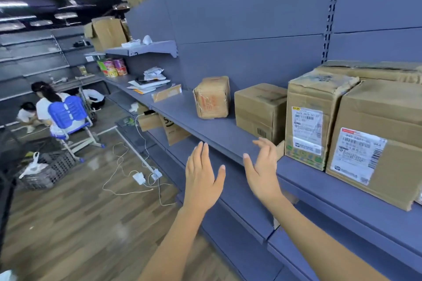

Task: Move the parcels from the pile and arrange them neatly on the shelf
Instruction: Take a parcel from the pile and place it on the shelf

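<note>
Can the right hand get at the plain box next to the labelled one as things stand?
Probably yes. The right hand is open and empty at the shelf edge, right in front of the plain box. Bare shelf lies between them. The labelled box crowds its right side; the left side is free.

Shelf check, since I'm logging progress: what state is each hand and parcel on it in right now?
Left hand: open, empty, off the shelf.
Right hand: open, empty, at the shelf edge.
Taped parcel: upright, standing alone.
Plain box: upright, sealed.
Tall labelled box: upright, dented, beside the large labelled box.
Large labelled box: sealed, overhanging the edge.
</note>
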A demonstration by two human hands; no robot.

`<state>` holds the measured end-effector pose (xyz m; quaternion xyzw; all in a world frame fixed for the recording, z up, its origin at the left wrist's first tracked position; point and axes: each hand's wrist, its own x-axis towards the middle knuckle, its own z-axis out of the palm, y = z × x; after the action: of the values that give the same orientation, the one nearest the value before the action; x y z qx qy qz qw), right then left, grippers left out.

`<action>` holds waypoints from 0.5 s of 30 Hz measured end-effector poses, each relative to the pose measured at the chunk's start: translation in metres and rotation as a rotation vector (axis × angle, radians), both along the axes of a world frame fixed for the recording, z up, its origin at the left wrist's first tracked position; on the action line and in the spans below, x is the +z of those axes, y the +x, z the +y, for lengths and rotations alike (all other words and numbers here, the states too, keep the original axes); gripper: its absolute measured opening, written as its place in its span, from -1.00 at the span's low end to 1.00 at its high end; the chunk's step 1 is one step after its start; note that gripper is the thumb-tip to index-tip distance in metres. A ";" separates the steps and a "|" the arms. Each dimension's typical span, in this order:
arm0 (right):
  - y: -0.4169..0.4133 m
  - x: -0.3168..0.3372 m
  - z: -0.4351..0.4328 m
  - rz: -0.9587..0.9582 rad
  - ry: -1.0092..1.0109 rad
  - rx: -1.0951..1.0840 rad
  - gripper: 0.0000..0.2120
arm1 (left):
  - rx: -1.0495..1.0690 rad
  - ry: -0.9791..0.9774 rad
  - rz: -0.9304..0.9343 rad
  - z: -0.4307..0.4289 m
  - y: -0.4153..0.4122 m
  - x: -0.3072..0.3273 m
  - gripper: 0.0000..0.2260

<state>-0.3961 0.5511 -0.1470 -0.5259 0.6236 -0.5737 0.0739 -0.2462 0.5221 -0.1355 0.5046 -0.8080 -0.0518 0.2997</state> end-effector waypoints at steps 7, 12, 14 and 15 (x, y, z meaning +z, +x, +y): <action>-0.030 -0.004 -0.067 0.066 0.049 -0.068 -0.45 | -0.083 0.009 0.016 -0.082 -0.033 0.001 -0.37; -0.042 -0.003 -0.094 -0.011 0.034 -0.129 -0.48 | -0.212 0.047 0.028 -0.127 -0.060 0.002 -0.37; -0.045 -0.002 -0.105 -0.026 0.002 -0.182 -0.48 | -0.277 0.037 0.029 -0.146 -0.069 0.003 -0.37; -0.045 -0.001 -0.112 -0.024 -0.017 -0.219 -0.48 | -0.312 0.031 0.028 -0.156 -0.072 0.003 -0.37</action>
<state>-0.4414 0.4394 -0.1482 -0.4482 0.6716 -0.5898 0.0139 -0.3186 0.3660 -0.1327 0.3768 -0.8714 -0.1171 0.2916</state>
